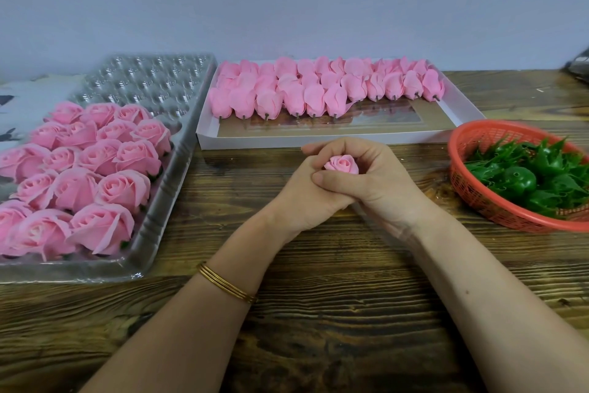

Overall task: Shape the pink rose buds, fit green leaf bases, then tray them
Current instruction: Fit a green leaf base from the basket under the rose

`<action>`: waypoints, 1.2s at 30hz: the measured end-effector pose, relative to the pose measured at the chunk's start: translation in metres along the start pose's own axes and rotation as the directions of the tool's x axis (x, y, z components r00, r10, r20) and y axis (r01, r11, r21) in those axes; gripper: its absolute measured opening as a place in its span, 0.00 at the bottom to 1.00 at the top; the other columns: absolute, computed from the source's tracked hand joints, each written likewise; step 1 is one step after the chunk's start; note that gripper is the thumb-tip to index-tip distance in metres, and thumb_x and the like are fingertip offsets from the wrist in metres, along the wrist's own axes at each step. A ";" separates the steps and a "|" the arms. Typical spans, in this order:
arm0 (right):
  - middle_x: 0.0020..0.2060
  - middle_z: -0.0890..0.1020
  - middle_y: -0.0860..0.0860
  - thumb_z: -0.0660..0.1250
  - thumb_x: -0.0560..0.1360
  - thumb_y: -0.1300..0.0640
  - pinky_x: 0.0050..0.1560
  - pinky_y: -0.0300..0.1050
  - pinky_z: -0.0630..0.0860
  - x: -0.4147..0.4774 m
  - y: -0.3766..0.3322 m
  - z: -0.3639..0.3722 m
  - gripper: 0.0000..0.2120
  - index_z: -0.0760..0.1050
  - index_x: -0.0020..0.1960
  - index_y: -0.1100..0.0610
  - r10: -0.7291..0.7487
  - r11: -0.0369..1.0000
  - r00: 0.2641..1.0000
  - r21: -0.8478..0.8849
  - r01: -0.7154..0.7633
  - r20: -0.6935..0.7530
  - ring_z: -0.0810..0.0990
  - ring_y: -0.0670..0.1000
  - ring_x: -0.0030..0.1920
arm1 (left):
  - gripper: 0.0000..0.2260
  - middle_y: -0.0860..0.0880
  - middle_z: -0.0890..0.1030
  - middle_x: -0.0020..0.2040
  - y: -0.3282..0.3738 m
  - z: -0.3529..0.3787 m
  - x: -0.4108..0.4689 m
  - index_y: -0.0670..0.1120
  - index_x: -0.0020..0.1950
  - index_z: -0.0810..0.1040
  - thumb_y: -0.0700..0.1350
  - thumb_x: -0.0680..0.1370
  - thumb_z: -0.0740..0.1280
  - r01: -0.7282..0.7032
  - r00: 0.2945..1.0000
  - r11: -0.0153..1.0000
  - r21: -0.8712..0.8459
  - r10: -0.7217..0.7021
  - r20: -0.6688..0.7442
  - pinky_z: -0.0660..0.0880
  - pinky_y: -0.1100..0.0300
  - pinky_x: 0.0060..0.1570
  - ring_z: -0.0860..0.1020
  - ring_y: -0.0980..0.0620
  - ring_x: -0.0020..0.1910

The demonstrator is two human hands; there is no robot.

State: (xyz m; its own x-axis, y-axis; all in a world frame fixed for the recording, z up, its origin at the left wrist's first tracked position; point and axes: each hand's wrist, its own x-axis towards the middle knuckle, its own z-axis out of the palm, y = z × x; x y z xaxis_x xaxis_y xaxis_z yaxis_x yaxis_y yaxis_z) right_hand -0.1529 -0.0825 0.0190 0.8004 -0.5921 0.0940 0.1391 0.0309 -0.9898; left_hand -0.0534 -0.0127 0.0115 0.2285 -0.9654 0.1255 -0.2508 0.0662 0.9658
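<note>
Right hand (pixel 379 182) fingers curled tightly round a small soft pink rose bud (pixel 342 164), and only its spiralled top showed. The left hand (pixel 298 193) apparently gripped its hidden base. Beyond lay a white cardboard box (pixel 318 140) of unshaped buds (pixel 318 89). To the left sat a clear dimpled plastic tray (pixel 165 80), cut off. To the right was a red mesh basket (pixel 497 207) of glossy green leaf bases (pixel 522 179).
</note>
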 end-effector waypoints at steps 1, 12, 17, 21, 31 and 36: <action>0.54 0.83 0.58 0.74 0.65 0.71 0.67 0.51 0.74 0.000 0.000 0.000 0.11 0.81 0.40 0.57 0.005 1.000 1.000 0.007 -0.005 0.001 0.82 0.51 0.57 | 0.04 0.41 0.79 0.41 0.001 0.000 0.000 0.34 0.43 0.77 0.27 0.72 0.67 0.001 1.000 1.000 -0.002 -0.001 -0.001 0.78 0.47 0.50 0.78 0.48 0.44; 0.49 0.81 0.58 0.77 0.63 0.64 0.59 0.50 0.76 -0.001 -0.005 -0.006 0.20 0.79 0.54 0.61 0.059 0.995 0.998 0.084 -0.061 0.029 0.79 0.54 0.51 | 0.04 0.46 0.82 0.42 -0.005 0.001 0.003 0.38 0.45 0.80 0.32 0.73 0.72 -0.009 0.998 0.997 -0.077 0.003 -0.069 0.79 0.57 0.48 0.80 0.54 0.44; 0.53 0.82 0.55 0.76 0.62 0.63 0.61 0.46 0.75 -0.001 -0.009 -0.007 0.12 0.83 0.46 0.56 -0.010 0.983 1.000 0.183 0.013 -0.014 0.80 0.48 0.54 | 0.12 0.57 0.79 0.33 -0.007 0.002 0.003 0.49 0.37 0.78 0.32 0.74 0.72 -0.030 0.996 0.995 -0.099 0.021 -0.084 0.73 0.67 0.39 0.76 0.61 0.36; 0.55 0.84 0.54 0.72 0.64 0.63 0.60 0.44 0.77 0.000 -0.006 -0.005 0.06 0.85 0.39 0.56 0.012 0.983 1.000 0.184 -0.014 0.010 0.82 0.50 0.57 | 0.15 0.57 0.82 0.33 -0.006 0.001 0.003 0.51 0.37 0.80 0.31 0.72 0.71 -0.043 0.995 0.996 -0.079 0.035 -0.094 0.75 0.66 0.41 0.80 0.61 0.37; 0.50 0.84 0.55 0.72 0.69 0.56 0.63 0.44 0.75 0.003 0.006 -0.001 0.12 0.84 0.53 0.55 0.030 0.990 0.996 0.136 -0.041 0.086 0.80 0.49 0.57 | 0.09 0.59 0.79 0.30 -0.005 -0.001 0.002 0.52 0.35 0.77 0.37 0.67 0.70 -0.062 0.992 0.995 -0.078 0.053 -0.111 0.73 0.71 0.36 0.78 0.64 0.34; 0.55 0.84 0.50 0.68 0.74 0.55 0.64 0.42 0.73 0.001 0.004 -0.002 0.14 0.81 0.59 0.51 -0.019 0.999 0.994 -0.045 0.024 0.110 0.79 0.46 0.61 | 0.04 0.54 0.81 0.35 -0.006 -0.002 0.002 0.44 0.40 0.80 0.36 0.70 0.71 -0.026 0.994 0.995 -0.099 0.014 -0.113 0.77 0.63 0.41 0.80 0.59 0.40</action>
State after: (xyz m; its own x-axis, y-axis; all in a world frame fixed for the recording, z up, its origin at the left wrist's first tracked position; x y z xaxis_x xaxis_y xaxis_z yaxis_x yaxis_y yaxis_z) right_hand -0.1529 -0.0848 0.0145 0.8567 -0.5005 0.1244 0.1321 -0.0201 -0.9910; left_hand -0.0492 -0.0145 0.0065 0.3297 -0.9297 0.1641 -0.1621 0.1155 0.9800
